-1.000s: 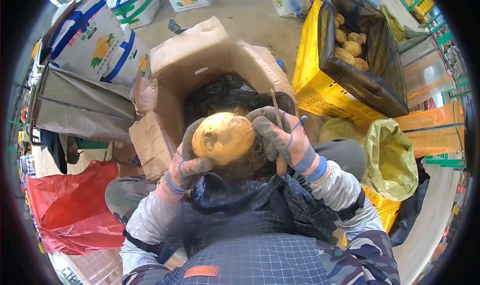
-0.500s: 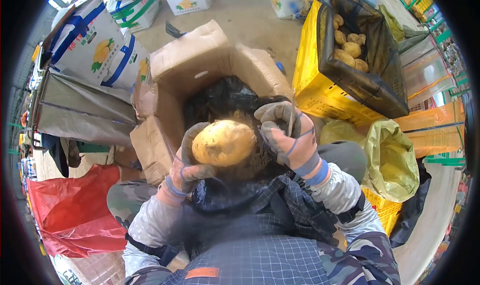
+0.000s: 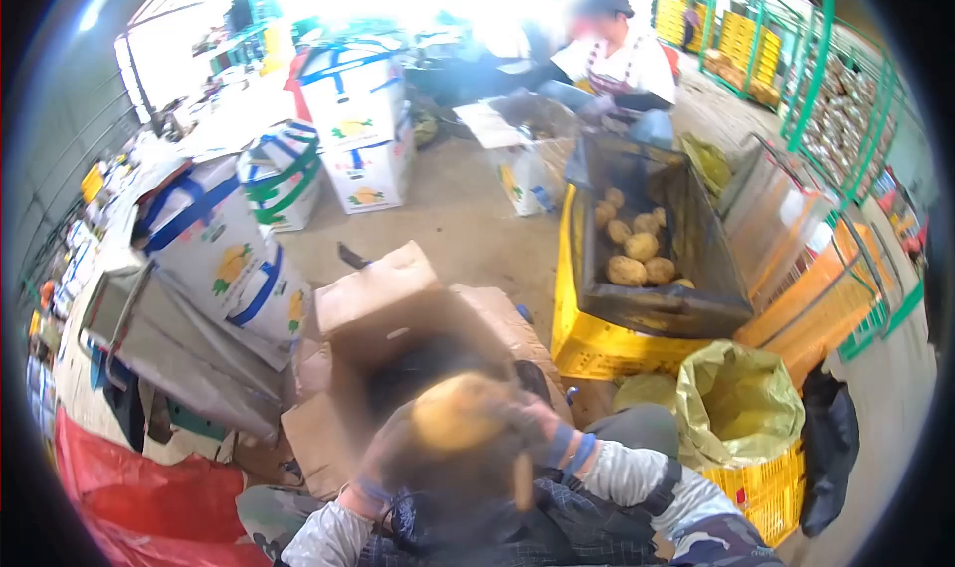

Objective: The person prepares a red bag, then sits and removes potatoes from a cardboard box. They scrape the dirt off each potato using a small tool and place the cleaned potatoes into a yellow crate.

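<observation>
While the view tips upward, the large, oval, yellow-brown potato (image 3: 458,413) stays between the person's hands, and the right hand (image 3: 537,433), apart from it half a second ago, is back close against its side; the handling of this one piece appears unfinished. The left hand (image 3: 391,450), in a grey-coated glove, grasps the potato from the opposite side. Blur hides the right hand's fingers, so I cannot tell whether they clench anything; a smooth, tan, stick-like end (image 3: 523,482) shows just below them.

Just ahead of both hands gapes a brown, creased cardboard box (image 3: 383,286), its flaps spread, with dark plastic (image 3: 418,378) inside. Right of the right hand, a crinkled yellow-green sack (image 3: 716,438) stands open-mouthed over a slotted yellow plastic crate (image 3: 761,497). Left of the left hand, a thin red plastic sheet (image 3: 179,482) sags in folds.

Farther ahead of the right hand, a larger yellow crate (image 3: 577,343) with a pliant black lining (image 3: 686,313) holds rounded, dull-skinned potatoes (image 3: 642,244). Ahead of the left hand stand white, blue-banded printed packages (image 3: 229,259). Farthest off, a seated co-worker (image 3: 617,70) has come into view behind a white carton (image 3: 527,164).
</observation>
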The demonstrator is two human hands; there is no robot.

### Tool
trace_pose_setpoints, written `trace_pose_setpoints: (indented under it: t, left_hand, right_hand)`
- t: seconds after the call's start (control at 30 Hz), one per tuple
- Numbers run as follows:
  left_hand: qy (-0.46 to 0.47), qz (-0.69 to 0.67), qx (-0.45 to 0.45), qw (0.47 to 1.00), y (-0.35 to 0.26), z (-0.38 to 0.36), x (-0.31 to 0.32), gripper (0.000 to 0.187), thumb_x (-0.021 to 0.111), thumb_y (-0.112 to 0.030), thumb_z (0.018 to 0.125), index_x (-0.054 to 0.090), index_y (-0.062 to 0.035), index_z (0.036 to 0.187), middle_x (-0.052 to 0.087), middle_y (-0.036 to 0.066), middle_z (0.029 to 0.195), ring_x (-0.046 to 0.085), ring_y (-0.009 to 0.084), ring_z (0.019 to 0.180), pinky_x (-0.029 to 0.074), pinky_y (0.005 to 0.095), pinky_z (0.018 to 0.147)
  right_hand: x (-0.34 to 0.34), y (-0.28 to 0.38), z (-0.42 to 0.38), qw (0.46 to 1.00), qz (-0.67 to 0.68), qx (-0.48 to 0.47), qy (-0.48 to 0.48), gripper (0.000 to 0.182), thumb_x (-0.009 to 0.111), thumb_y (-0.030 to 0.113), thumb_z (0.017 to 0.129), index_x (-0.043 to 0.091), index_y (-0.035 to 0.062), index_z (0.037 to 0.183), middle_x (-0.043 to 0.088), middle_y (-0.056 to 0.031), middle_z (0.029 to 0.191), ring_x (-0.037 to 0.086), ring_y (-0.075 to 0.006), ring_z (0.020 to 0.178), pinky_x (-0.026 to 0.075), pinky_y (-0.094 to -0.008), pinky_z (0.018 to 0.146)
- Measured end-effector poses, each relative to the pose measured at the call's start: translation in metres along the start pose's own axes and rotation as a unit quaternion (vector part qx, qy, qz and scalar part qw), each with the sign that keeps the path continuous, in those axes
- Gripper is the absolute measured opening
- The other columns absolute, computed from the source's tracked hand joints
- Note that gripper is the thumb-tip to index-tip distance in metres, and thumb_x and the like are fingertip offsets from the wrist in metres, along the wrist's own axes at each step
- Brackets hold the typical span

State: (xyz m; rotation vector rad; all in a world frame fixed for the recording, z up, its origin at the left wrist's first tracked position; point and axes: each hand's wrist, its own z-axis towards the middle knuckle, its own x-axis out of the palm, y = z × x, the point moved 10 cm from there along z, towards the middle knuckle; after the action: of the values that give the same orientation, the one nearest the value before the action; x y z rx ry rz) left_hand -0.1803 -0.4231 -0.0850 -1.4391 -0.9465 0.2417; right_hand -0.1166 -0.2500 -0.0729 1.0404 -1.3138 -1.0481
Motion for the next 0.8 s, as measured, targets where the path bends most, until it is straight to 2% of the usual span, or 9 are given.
trace_pose_setpoints:
  t: [0.1, 0.43, 0.47, 0.53, 0.57, 0.6, 0.67, 0.7, 0.8]
  left_hand:
    - [-0.038, 0.015, -0.045, 0.998, 0.017, -0.011, -0.019, 0.053, 0.06, -0.034, 0.101, 0.047, -0.0045, 0.143, 0.065, 0.014, 0.125, 0.067, 0.023, 0.106, 0.056, 0.0375, 0.09]
    - [-0.015, 0.129, -0.108, 0.986, 0.017, -0.026, -0.057, 0.044, 0.063, -0.031, 0.1, 0.058, -0.0041, 0.134, 0.067, 0.011, 0.12, 0.067, 0.0214, 0.101, 0.056, 0.0345, 0.084]
    - [0.001, 0.2, -0.112, 0.973, 0.015, -0.018, -0.065, 0.049, 0.067, -0.011, 0.087, 0.059, -0.0069, 0.136, 0.058, 0.017, 0.134, 0.062, 0.0274, 0.117, 0.056, 0.0352, 0.09]
    - [0.063, 0.244, 0.042, 0.967, -0.018, -0.005, -0.06, 0.035, 0.063, -0.014, 0.093, 0.063, -0.0062, 0.127, 0.063, 0.012, 0.125, 0.066, 0.0208, 0.101, 0.056, 0.0309, 0.081]
    - [0.087, 0.26, 0.12, 0.954, -0.034, -0.001, -0.059, 0.029, 0.061, -0.016, 0.096, 0.066, -0.0059, 0.123, 0.065, 0.009, 0.121, 0.067, 0.0175, 0.093, 0.056, 0.0287, 0.076]
    - [-0.039, 0.183, -0.073, 0.98, -0.023, 0.015, -0.085, 0.029, 0.059, -0.02, 0.102, 0.061, -0.0036, 0.125, 0.069, 0.007, 0.108, 0.067, 0.0156, 0.088, 0.056, 0.0292, 0.074]
    - [-0.072, 0.195, -0.079, 0.975, -0.044, 0.031, -0.102, 0.038, 0.064, -0.032, 0.098, 0.062, -0.0056, 0.125, 0.069, 0.006, 0.104, 0.066, 0.0129, 0.086, 0.055, 0.0274, 0.073]
    - [-0.081, 0.194, -0.073, 0.975, -0.045, 0.04, -0.117, 0.039, 0.065, -0.032, 0.097, 0.061, -0.0064, 0.126, 0.069, 0.006, 0.104, 0.066, 0.0135, 0.085, 0.055, 0.0278, 0.073]
    - [-0.087, 0.237, -0.125, 0.96, -0.037, 0.051, -0.127, 0.038, 0.066, -0.032, 0.096, 0.063, -0.0074, 0.125, 0.07, 0.006, 0.103, 0.066, 0.0142, 0.087, 0.055, 0.0285, 0.073]
  right_hand:
    - [-0.027, 0.114, -0.027, 0.815, -0.407, -0.393, -0.123, 0.052, 0.062, 0.032, 0.099, 0.049, 0.0047, 0.143, 0.065, -0.0075, 0.124, 0.061, -0.01, 0.088, 0.052, -0.0228, 0.071]
    - [-0.292, 0.242, -0.216, 0.844, -0.366, -0.016, -0.392, 0.046, 0.068, 0.028, 0.093, 0.056, 0.0009, 0.13, 0.065, -0.0144, 0.121, 0.066, -0.0204, 0.107, 0.055, -0.0339, 0.091]
    - [-0.312, 0.219, -0.235, 0.861, -0.3, 0.033, -0.409, 0.046, 0.07, 0.025, 0.092, 0.057, 0.0002, 0.128, 0.066, -0.0146, 0.12, 0.066, -0.0203, 0.106, 0.055, -0.034, 0.092]
    - [-0.33, 0.176, -0.265, 0.851, -0.354, 0.104, -0.373, 0.059, 0.077, 0.024, 0.085, 0.054, -0.0033, 0.132, 0.066, -0.0159, 0.12, 0.065, -0.0209, 0.107, 0.053, -0.0355, 0.095]
    - [-0.365, 0.154, -0.298, 0.75, -0.5, 0.183, -0.392, 0.068, 0.082, 0.026, 0.081, 0.052, -0.0051, 0.134, 0.066, -0.017, 0.121, 0.065, -0.0233, 0.108, 0.052, -0.0357, 0.095]
    - [-0.365, 0.129, -0.308, 0.687, -0.569, 0.268, -0.363, 0.073, 0.083, 0.029, 0.08, 0.051, -0.0065, 0.135, 0.065, -0.0188, 0.121, 0.065, -0.026, 0.108, 0.051, -0.0354, 0.095]
    - [-0.399, 0.059, -0.328, 0.613, -0.692, 0.304, -0.23, 0.068, 0.083, 0.035, 0.077, 0.058, -0.0013, 0.129, 0.068, -0.0219, 0.112, 0.067, -0.0326, 0.1, 0.054, -0.0381, 0.088]
    - [-0.392, 0.03, -0.328, 0.614, -0.663, 0.37, -0.216, 0.081, 0.081, 0.038, 0.074, 0.052, -0.0016, 0.139, 0.062, -0.0251, 0.131, 0.058, -0.0395, 0.122, 0.046, -0.0426, 0.104]
    - [-0.45, -0.124, -0.401, 0.253, -0.813, 0.399, 0.341, 0.057, 0.086, 0.025, 0.065, 0.072, 0.0099, 0.118, 0.07, -0.0198, 0.117, 0.062, -0.0394, 0.118, 0.049, -0.0424, 0.098]
